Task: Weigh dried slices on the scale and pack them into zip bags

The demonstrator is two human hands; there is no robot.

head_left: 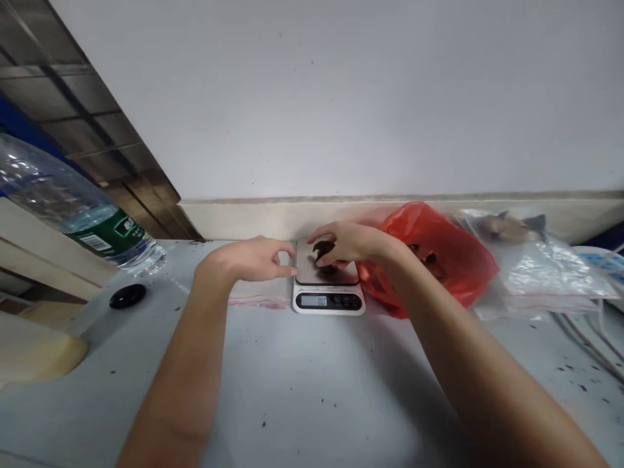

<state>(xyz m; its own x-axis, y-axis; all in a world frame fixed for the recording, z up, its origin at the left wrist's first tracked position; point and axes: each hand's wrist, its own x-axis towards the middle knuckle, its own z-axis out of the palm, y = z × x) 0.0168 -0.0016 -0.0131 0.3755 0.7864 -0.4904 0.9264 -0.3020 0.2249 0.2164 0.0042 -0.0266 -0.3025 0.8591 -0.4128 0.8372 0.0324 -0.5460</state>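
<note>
The right hand pinches small dark dried pieces over the steel plate of the white digital kitchen scale, by the worktop's back edge. The left hand, fingers loosely curled and empty, touches the scale's left side. Just right sits a crumpled red plastic bag. Leaning on the scale could skew its reading; pieces may spill.

Head-worn view, forward-down, close over table

It looked like a makeshift packing workbench: a digital scale, zip bags and crumbs against a bare wall
</note>
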